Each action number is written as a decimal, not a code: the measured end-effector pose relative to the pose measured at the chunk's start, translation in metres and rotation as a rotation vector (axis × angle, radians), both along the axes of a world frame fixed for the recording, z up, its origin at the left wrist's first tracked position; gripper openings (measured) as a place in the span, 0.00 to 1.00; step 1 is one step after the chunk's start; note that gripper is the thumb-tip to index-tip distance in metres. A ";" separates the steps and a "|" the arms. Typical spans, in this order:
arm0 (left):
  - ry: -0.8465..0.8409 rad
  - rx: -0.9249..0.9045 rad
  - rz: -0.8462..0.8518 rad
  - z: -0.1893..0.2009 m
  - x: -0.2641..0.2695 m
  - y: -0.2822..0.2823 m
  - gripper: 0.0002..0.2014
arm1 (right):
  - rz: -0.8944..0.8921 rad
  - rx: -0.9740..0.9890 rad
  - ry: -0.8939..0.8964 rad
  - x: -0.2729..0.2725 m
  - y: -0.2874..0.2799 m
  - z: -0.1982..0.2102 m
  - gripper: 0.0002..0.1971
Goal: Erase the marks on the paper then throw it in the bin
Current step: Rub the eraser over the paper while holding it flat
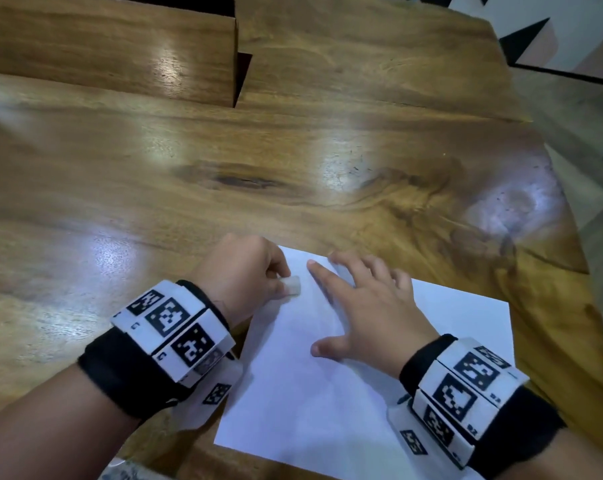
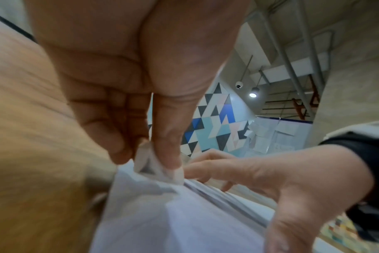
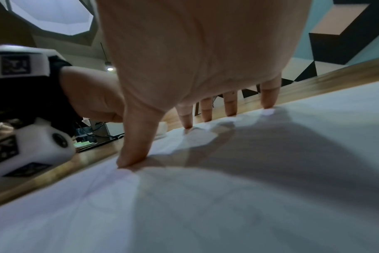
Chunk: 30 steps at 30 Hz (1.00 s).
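Note:
A white sheet of paper (image 1: 327, 393) lies on the wooden table (image 1: 293, 168) at the near edge. My left hand (image 1: 251, 271) pinches a small white eraser (image 1: 292, 285) and holds it against the paper's far left corner; in the left wrist view the eraser (image 2: 173, 172) sits under my thumb on the rumpled paper (image 2: 173, 222). My right hand (image 1: 366, 306) lies spread on the sheet with straight fingers pressing it flat, as the right wrist view shows with the fingertips (image 3: 187, 123) on the paper (image 3: 227, 196). No marks are plain on the sheet.
A raised wooden block (image 1: 120, 53) stands at the far left of the table. The table's right edge (image 1: 570, 237) drops to a patterned floor. No bin is in view.

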<state>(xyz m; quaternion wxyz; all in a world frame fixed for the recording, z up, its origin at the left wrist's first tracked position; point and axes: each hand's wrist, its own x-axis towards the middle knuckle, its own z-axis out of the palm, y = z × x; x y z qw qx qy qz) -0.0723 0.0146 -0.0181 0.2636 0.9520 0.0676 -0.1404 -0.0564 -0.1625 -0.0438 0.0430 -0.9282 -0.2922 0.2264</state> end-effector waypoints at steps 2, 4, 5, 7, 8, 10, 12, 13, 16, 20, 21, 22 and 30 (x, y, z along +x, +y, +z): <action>-0.020 0.009 -0.003 -0.001 0.011 -0.006 0.09 | 0.007 -0.004 -0.007 0.000 0.000 0.000 0.51; -0.026 0.014 0.009 -0.005 0.017 -0.010 0.09 | 0.012 -0.007 -0.015 0.000 0.000 0.000 0.51; -0.021 0.018 0.013 -0.007 0.017 -0.010 0.08 | 0.011 -0.011 -0.016 0.000 0.000 0.000 0.51; 0.021 0.046 -0.029 -0.007 0.007 -0.008 0.05 | 0.010 -0.020 -0.012 0.000 0.000 0.000 0.51; 0.062 0.055 -0.065 -0.006 -0.001 -0.007 0.04 | 0.012 -0.021 -0.012 0.000 0.000 0.000 0.51; 0.137 0.028 -0.102 -0.003 -0.009 -0.006 0.04 | 0.014 -0.018 -0.011 0.000 0.000 0.000 0.51; 0.099 0.039 -0.075 0.001 0.001 -0.005 0.04 | 0.018 -0.017 -0.012 0.000 0.000 0.000 0.51; 0.043 0.050 -0.044 0.001 0.011 -0.005 0.05 | 0.020 -0.018 -0.012 0.000 0.000 0.000 0.51; -0.036 0.051 0.016 0.003 0.032 -0.008 0.07 | 0.008 -0.011 -0.010 0.000 0.000 0.000 0.53; 0.075 0.072 -0.121 -0.004 -0.005 -0.006 0.11 | 0.013 -0.004 -0.026 -0.001 -0.001 -0.001 0.54; 0.104 0.044 -0.138 -0.003 -0.011 -0.006 0.13 | 0.017 -0.005 -0.028 -0.001 -0.001 -0.001 0.54; 0.109 0.024 -0.124 -0.001 -0.011 -0.004 0.11 | 0.023 -0.011 -0.027 -0.001 -0.002 -0.001 0.53; 0.020 0.074 -0.036 0.009 0.014 0.003 0.06 | 0.033 -0.043 0.006 -0.001 0.003 0.002 0.52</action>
